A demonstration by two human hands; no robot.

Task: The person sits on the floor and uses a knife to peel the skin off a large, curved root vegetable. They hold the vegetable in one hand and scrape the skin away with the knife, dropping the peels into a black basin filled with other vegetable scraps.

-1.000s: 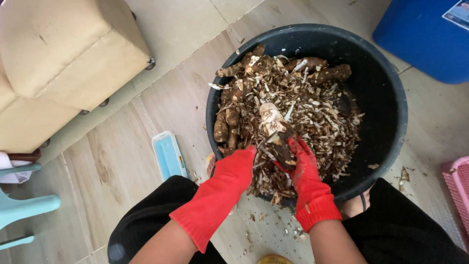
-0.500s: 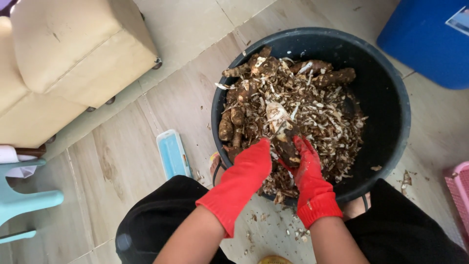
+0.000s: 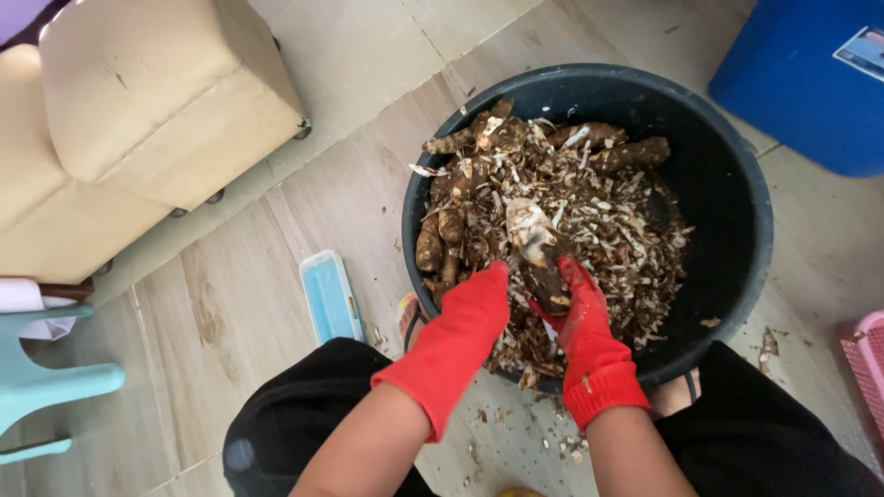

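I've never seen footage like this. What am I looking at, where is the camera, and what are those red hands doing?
The camera sits on a person's head and looks down, so you see their own arms and black-clad knees. Both hands wear red rubber gloves. The right hand grips a brown, partly peeled root, and the left hand meets it at the near end. They work over a black tub full of roots and peelings. On the tiled floor lie a light blue flat case and scattered scraps.

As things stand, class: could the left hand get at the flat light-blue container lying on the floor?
Probably yes: the left hand is at the tub's near rim, and only bare floor lies between it and the light-blue container.
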